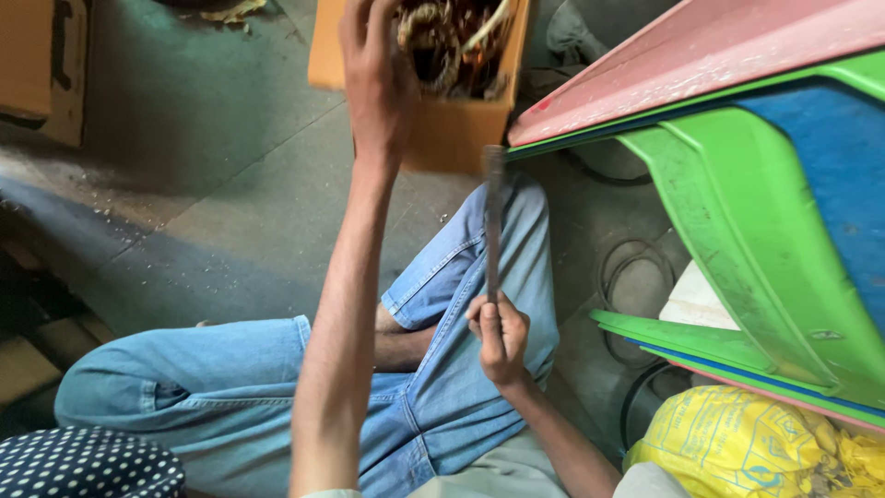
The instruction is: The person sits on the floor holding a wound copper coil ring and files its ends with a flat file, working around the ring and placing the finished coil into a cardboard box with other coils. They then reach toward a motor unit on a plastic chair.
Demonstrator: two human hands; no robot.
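My left hand (376,69) reaches forward to the rim of an orange cardboard box (452,129) filled with a tangle of brown and pale scraps (452,37); whether it grips anything there I cannot tell. My right hand (501,337) is closed around the lower end of a long thin dark metal tool (493,217) that stands upright above my lap. I sit cross-legged in blue jeans (230,387) on the floor, with the box just beyond my knee.
Stacked plastic chairs, red, green and blue (737,175), lean in at the right. A yellow printed bag (747,447) lies at the bottom right. Dark cable loops (636,277) rest on the grey floor. Another cardboard box (41,65) stands top left, a dotted cushion (83,466) bottom left.
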